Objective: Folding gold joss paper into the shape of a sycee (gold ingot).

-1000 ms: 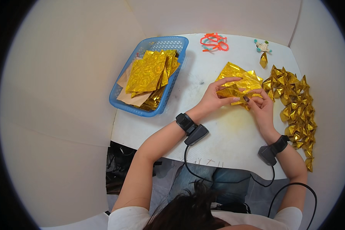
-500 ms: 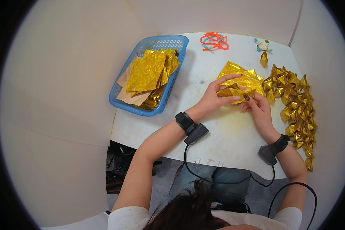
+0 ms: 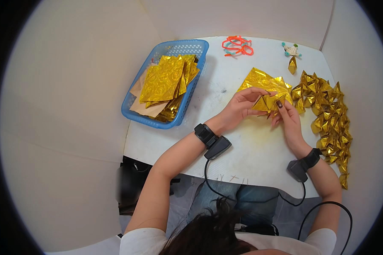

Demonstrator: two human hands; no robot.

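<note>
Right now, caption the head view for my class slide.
Left fingers and right fingers hold a folded gold piece, with gold shapes heaped at right.

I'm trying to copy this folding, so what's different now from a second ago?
The folded gold piece has shifted a little to the right and shows a wider face. The left hand moved slightly right with it, and the thumb of the right hand is higher. Neither hand let go. The blue basket and pile of gold shapes stayed put.
</note>
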